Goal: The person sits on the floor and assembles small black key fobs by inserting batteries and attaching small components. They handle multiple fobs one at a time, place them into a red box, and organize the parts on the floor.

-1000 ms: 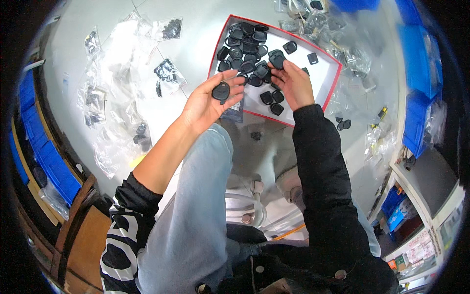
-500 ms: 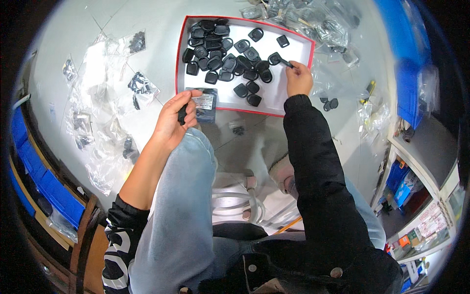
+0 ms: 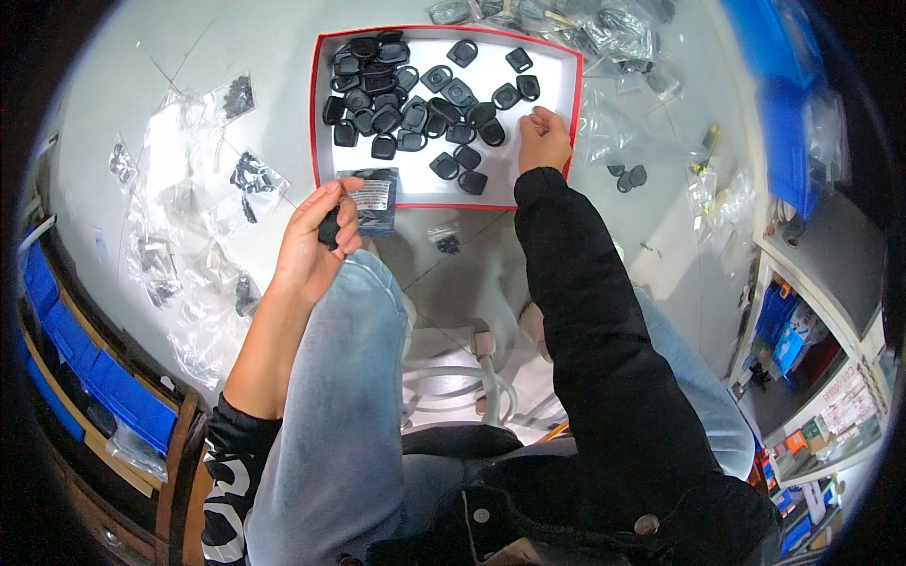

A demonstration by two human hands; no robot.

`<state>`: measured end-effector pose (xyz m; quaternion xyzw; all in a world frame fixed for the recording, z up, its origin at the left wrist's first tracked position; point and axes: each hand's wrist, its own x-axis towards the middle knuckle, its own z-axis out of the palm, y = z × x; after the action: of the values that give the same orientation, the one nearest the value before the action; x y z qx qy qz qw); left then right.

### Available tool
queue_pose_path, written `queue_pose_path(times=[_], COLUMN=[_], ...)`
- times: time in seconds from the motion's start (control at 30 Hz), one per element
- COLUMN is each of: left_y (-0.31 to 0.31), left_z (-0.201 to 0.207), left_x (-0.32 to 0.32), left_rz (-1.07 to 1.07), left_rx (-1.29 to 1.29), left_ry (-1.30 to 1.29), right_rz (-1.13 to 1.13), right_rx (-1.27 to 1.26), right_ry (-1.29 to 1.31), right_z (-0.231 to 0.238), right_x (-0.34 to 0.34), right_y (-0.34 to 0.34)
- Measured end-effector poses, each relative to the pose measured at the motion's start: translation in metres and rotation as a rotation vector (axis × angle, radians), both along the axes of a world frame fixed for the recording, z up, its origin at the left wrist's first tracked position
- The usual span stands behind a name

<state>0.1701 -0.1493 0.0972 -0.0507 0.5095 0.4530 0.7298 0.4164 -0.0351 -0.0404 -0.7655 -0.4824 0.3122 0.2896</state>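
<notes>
A shallow white box with a red rim (image 3: 453, 207) lies in front of me, holding many black key fob shells (image 3: 412, 115), some with a loop at one end. My right hand (image 3: 545, 140) is over the box's right side, its fingers curled together with nothing visible in them. Just beyond its fingertips lies a single black key shell (image 3: 528, 88). My left hand (image 3: 319, 231) is closed around small black pieces (image 3: 329, 229), mostly hidden in the palm; they look like key shells. Beside it, a dark labelled packet (image 3: 378, 200) rests against the box's near left corner.
Clear plastic bags of black parts (image 3: 253, 177) spread over the grey surface at left. More filled bags (image 3: 604, 33) pile up at the far side. A few loose black pieces (image 3: 625, 177) lie right of the box, and a small bag (image 3: 444, 240) sits before it.
My right hand has let go of a black piece, which now lies in the box, and has drawn back slightly. My left hand keeps its hold. The whole view has shifted a little.
</notes>
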Motion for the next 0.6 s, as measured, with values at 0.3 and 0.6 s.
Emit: queue_pose_path(times=[0.3,0.6], left_y=[0.0,0.0], left_z=[0.002,0.002], left_x=[-0.001,-0.002], left_rz=[0.016,0.025], left_rx=[-0.006,0.005], left_ry=[0.001,-0.017], right_rz=[0.0,0.435], right_rx=[0.018,0.184], right_ry=[-0.048,-0.453], right_z=[-0.008,0.012], right_x=[-0.01,-0.007], right_y=[0.024,0.035])
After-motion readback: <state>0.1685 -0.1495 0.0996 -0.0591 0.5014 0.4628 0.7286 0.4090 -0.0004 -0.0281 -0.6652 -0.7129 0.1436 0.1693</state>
